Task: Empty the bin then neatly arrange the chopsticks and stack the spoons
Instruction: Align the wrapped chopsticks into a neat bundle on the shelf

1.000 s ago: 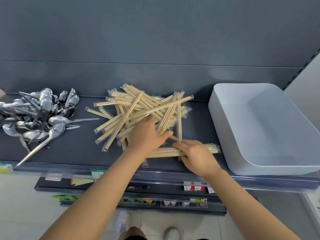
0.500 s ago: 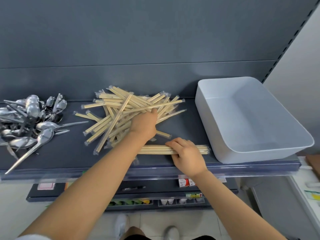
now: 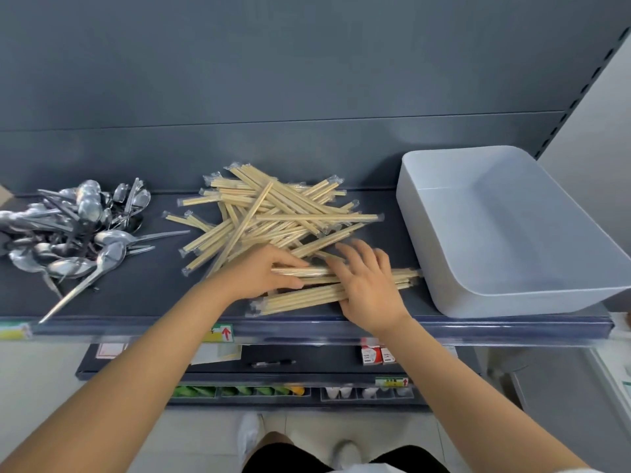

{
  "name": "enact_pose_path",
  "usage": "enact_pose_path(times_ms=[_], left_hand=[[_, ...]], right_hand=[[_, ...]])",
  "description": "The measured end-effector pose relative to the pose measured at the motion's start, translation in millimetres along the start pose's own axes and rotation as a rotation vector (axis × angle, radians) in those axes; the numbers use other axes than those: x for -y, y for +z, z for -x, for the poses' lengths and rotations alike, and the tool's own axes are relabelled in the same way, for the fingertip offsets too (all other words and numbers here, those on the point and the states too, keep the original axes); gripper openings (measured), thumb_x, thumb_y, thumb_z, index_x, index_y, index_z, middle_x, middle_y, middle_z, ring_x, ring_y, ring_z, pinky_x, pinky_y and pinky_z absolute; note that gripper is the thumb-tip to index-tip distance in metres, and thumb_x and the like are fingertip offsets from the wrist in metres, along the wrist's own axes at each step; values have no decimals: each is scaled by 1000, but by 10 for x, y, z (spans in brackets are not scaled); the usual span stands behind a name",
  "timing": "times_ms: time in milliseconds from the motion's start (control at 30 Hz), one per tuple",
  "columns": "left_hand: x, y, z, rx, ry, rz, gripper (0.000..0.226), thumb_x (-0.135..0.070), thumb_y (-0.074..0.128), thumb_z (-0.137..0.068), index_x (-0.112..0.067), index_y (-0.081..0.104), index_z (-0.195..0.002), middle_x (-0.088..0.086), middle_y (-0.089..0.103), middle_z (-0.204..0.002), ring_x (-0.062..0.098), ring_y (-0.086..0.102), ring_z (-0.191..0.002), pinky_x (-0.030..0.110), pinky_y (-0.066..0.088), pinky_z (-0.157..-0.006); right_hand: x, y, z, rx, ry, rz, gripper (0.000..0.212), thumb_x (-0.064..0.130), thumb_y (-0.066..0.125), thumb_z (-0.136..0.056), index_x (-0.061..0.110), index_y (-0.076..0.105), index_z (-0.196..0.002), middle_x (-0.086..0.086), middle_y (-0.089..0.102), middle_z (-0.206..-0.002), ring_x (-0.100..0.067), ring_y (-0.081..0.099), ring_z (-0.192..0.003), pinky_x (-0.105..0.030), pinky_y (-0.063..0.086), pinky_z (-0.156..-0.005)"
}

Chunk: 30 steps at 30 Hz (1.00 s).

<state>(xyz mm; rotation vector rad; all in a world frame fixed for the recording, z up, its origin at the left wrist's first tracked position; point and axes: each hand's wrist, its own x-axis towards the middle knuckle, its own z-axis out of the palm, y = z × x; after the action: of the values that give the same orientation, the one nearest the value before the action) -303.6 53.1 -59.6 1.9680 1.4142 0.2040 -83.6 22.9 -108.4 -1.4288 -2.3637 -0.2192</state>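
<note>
Dozens of wrapped chopsticks (image 3: 273, 213) lie criss-crossed in a loose heap at mid-shelf, toward twelve o'clock from both hands. At six o'clock from that heap, a small aligned bundle (image 3: 307, 297) lies parallel to the front edge of the shelf (image 3: 136, 295). The left hand (image 3: 259, 274) pinches one wrapped pair between thumb and fingers over the bundle's left half. The right hand (image 3: 368, 285) rests flat on the bundle, fingers spread. At three o'clock stands the white bin (image 3: 444, 268), just beside the bundle's end; at nine o'clock, the spoons (image 3: 75, 230) lie jumbled.
</note>
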Motion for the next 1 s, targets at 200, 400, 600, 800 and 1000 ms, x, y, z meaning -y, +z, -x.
enact_pose_path(times_ms=[200, 400, 600, 800, 1000], left_hand=[[-66, 102, -10, 71, 57, -49, 46, -65, 63, -75, -42, 65, -116, -25, 64, -117, -4, 57, -108, 36, 46, -100], [-97, -136, 200, -147, 18, 113, 67, -76, 73, -49, -37, 68, -104, -19, 67, -99, 0, 60, -92, 28, 51, -82], [-542, -396, 193, -475, 321, 899, 49, -56, 78, -63, -24, 71, -100, -8, 70, -100, 15, 64, -100, 26, 51, -83], [-1213, -491, -130, -515, 336, 881, 41, -4, 80, -70, -9, 63, -107, 2, 69, -93, 15, 67, -86, 27, 53, -74], [-1119, -349, -251, -502, 269, 925, 72, -5, 83, -58, -27, 54, -119, 13, 68, -106, 20, 69, -86, 38, 56, -83]], right_hand=[[7, -70, -223, 326, -84, -100, 34, 9, 63, -73, 8, 60, -106, -10, 65, -102, -31, 59, -92, -33, 35, -75], [-139, -92, -217, 77, -68, -203, 24, 12, 73, -60, 10, 53, -74, -3, 57, -64, -28, 55, -55, -26, 34, -53], [-94, -434, -509, -20, 302, -718, 29, 12, 66, -78, 28, 43, -74, 12, 49, -61, -8, 45, -54, -18, 32, -49], [284, -480, -766, -128, 380, -1183, 47, 1, 66, -74, 31, 51, -106, 0, 63, -86, -18, 62, -81, -30, 52, -68], [340, -324, -746, -127, 381, -1170, 68, 17, 75, -70, 19, 46, -132, 1, 57, -126, -9, 54, -118, -27, 47, -96]])
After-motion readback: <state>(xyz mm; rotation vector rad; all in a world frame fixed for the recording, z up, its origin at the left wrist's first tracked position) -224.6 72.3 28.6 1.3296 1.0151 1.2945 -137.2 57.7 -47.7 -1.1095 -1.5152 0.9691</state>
